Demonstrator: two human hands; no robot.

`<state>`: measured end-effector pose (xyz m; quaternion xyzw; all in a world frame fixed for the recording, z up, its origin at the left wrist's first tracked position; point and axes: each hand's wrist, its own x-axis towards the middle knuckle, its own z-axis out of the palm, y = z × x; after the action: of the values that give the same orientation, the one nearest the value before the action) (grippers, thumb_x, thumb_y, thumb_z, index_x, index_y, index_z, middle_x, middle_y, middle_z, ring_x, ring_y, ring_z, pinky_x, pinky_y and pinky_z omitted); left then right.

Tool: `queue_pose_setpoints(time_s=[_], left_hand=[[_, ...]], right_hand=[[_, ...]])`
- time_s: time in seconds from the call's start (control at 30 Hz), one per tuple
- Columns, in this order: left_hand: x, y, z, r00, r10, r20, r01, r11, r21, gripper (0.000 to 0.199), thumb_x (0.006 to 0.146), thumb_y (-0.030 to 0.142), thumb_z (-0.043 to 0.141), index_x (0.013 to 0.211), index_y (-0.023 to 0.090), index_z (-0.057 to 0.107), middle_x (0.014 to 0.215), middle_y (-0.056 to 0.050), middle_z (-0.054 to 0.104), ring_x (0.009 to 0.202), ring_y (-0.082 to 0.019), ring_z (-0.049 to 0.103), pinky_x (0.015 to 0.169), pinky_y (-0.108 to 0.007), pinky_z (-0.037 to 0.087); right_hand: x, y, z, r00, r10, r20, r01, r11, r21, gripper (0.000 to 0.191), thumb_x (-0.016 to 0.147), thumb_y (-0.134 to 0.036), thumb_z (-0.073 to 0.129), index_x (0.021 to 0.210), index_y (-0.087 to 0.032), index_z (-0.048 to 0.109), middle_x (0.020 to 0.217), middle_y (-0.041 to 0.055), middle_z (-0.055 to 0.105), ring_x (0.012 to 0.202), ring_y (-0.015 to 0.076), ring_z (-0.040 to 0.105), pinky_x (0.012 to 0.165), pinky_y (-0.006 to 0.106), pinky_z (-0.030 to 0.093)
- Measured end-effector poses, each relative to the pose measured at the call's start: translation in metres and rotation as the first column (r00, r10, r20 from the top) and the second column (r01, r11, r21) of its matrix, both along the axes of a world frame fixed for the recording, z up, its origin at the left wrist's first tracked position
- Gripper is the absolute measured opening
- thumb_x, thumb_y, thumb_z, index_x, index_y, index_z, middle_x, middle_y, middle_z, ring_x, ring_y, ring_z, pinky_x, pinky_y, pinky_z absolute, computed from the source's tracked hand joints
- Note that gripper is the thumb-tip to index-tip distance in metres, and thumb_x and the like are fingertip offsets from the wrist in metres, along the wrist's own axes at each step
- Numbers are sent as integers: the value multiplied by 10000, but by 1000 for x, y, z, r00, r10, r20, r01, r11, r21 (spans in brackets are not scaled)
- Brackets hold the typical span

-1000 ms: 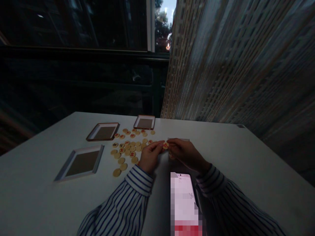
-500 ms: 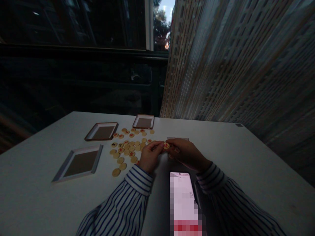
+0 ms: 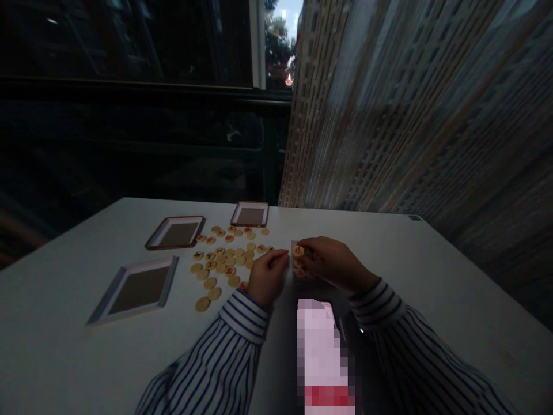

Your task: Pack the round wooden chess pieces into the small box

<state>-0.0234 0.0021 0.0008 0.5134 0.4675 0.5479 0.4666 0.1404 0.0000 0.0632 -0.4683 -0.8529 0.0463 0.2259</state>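
My right hand [image 3: 334, 262] pinches a round wooden Chinese chess piece [image 3: 298, 251] with a red character, above a small box [image 3: 294, 244]. More pieces with red marks show in the box under the fingers; the hand hides most of it. Just left of the box, my left hand [image 3: 268, 276] is closed, thumb and forefinger together, with nothing visible between them. Loose pieces [image 3: 228, 260] are spread on the table to its left, some with red or black characters up, others plain side up.
Three shallow open trays, a near one [image 3: 140, 288], a left one [image 3: 176, 231] and a far one [image 3: 249, 214], stand around the loose pieces on the white table [image 3: 432, 300]. A phone [image 3: 324, 346] with a blurred-out screen lies between my forearms. A string curtain [image 3: 367, 115] hangs behind.
My hands have parted. My right hand has taken the chess piece from between both hands to over the box, while my left hand stays beside it, its fingertips off the piece.
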Motion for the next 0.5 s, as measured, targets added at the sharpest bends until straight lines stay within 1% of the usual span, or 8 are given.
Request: queue_pose_setpoints(time_s=[0.17, 0.27, 0.33, 0.4, 0.5], left_hand=[[5, -3, -3, 995, -13, -104, 19, 998, 54, 174, 675, 267, 614, 809, 170, 667, 785, -53, 681, 726, -161, 617, 675, -271, 489], [6, -4, -8, 982, -30, -186, 43, 997, 64, 210, 687, 277, 610, 858, 169, 665, 808, -64, 679, 736, -166, 614, 682, -277, 487], [6, -3, -13, 973, -57, -225, 71, 996, 56, 259, 693, 289, 609, 917, 168, 655, 833, -70, 675, 741, -169, 612, 687, -287, 487], [6, -3, -17, 963, -84, -255, 102, 993, 60, 288, 705, 292, 600, 964, 173, 642, 878, -76, 668, 751, -170, 609, 695, -296, 488], [7, -4, -18, 955, -101, -279, 126, 989, 75, 285, 716, 278, 590, 978, 178, 637, 920, -82, 660, 769, -170, 607, 710, -305, 489]], right_hand=[[18, 6, 6, 995, -90, 30, 90, 996, 23, 316, 790, -366, 511, 1060, -225, 596, 948, 53, 650, 836, 190, 583, 738, 300, 422], [27, 8, 10, 992, -127, 25, 126, 992, 20, 334, 783, -380, 516, 1066, -219, 595, 917, 57, 652, 786, 188, 587, 685, 292, 429], [32, 9, 12, 990, -138, 27, 138, 990, 7, 334, 782, -380, 516, 1062, -216, 595, 891, 55, 652, 755, 182, 587, 651, 283, 430], [35, 11, 12, 991, -131, 24, 131, 991, 0, 321, 782, -365, 516, 1054, -214, 596, 893, 54, 650, 764, 180, 587, 646, 277, 431], [38, 14, 11, 993, -118, 12, 118, 993, -5, 303, 780, -333, 515, 1048, -215, 597, 905, 53, 650, 783, 181, 586, 656, 275, 435]])
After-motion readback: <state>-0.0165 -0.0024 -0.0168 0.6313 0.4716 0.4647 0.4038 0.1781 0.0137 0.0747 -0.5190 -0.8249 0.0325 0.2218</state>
